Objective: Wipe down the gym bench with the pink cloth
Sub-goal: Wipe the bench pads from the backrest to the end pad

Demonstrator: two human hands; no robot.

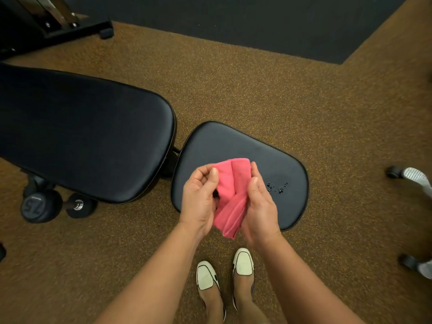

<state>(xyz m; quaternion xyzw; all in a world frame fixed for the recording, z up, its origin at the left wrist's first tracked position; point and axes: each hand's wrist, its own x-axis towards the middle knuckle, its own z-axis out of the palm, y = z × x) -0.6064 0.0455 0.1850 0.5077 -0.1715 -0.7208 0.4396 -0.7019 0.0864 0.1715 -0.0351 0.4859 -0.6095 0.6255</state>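
The gym bench has a long black back pad (88,136) at the left and a smaller black seat pad (233,146) right of it. A few wet droplets (278,186) glisten on the seat pad's right part. I hold the folded pink cloth (233,183) in the air above the seat pad's near edge. My left hand (201,199) pinches its left side and my right hand (259,202) grips its right side. The cloth's lower end hangs between my palms.
Two black dumbbells (42,205) lie on the brown speckled floor under the back pad. A rack base (77,29) stands at the top left. Chair castors (395,172) show at the right edge. My two white shoes (224,272) stand just before the seat pad.
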